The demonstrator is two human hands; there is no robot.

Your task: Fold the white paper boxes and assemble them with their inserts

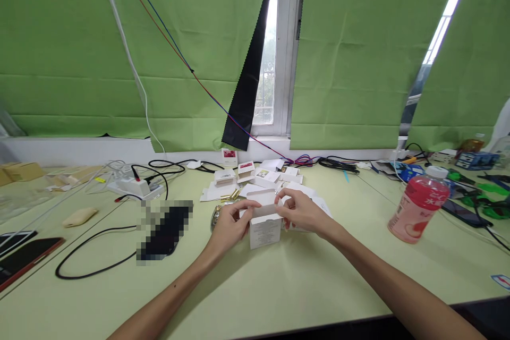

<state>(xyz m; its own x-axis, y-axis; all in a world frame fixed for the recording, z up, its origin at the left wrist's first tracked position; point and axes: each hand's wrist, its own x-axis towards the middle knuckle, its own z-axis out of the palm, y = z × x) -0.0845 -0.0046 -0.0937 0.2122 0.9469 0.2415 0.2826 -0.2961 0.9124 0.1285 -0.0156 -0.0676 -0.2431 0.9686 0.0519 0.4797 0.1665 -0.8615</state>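
White box (265,232) is just below center frame, top flap up, squarely between both hands, neither nearer: left hand (233,221) pinching its upper left, right hand (302,211) its upper right, fingers nearly closed.

Daylight glares white through the window (266,79) at 12 o'clock and a slit (446,17) in the green blinds (354,58) at 2. The counter (255,297) is bright, softly shadowed towards 6. Wide-angle stretch slants the outer edges; pixel blocks mask a dark object (165,234) at 8; the white box's (265,234) print is illegible.
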